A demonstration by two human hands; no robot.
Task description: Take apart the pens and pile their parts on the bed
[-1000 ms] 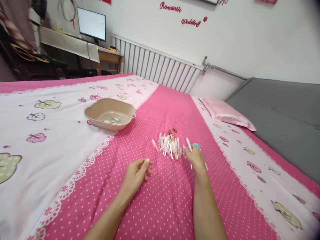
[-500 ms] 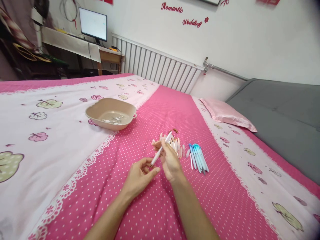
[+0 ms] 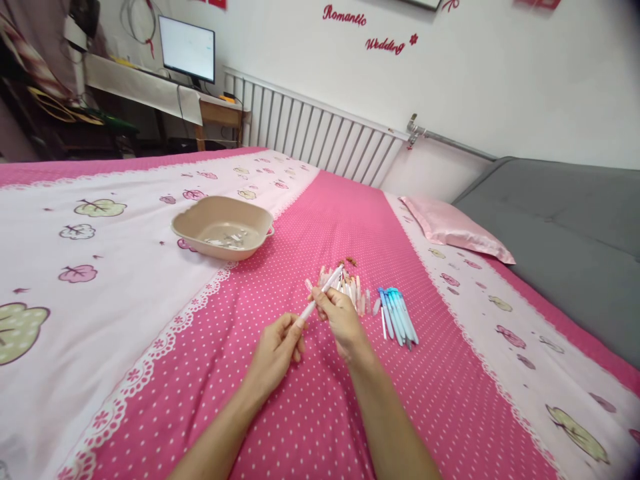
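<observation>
My right hand (image 3: 341, 320) grips a thin white pen (image 3: 325, 289) near its middle, the pen slanting up to the right. My left hand (image 3: 276, 352) pinches the pen's lower left end with its fingertips. Just behind my hands lies a heap of pale pink and white pen parts (image 3: 350, 287) on the pink dotted bedspread. A small bunch of blue pens (image 3: 397, 315) lies to the right of my right hand. A beige plastic basin (image 3: 184, 227) with a few small white bits in it sits to the far left.
The bed (image 3: 320, 413) has a pink dotted strip flanked by pale leaf-print panels. A pink pillow (image 3: 453, 228) and a grey sofa (image 3: 565, 233) lie to the right. A white radiator (image 3: 320, 133) and a desk with a monitor (image 3: 187, 49) stand at the back.
My right hand lifted a white pen from beside the blue pens and carried it left. My left hand rose and closed on the pen's lower end.
</observation>
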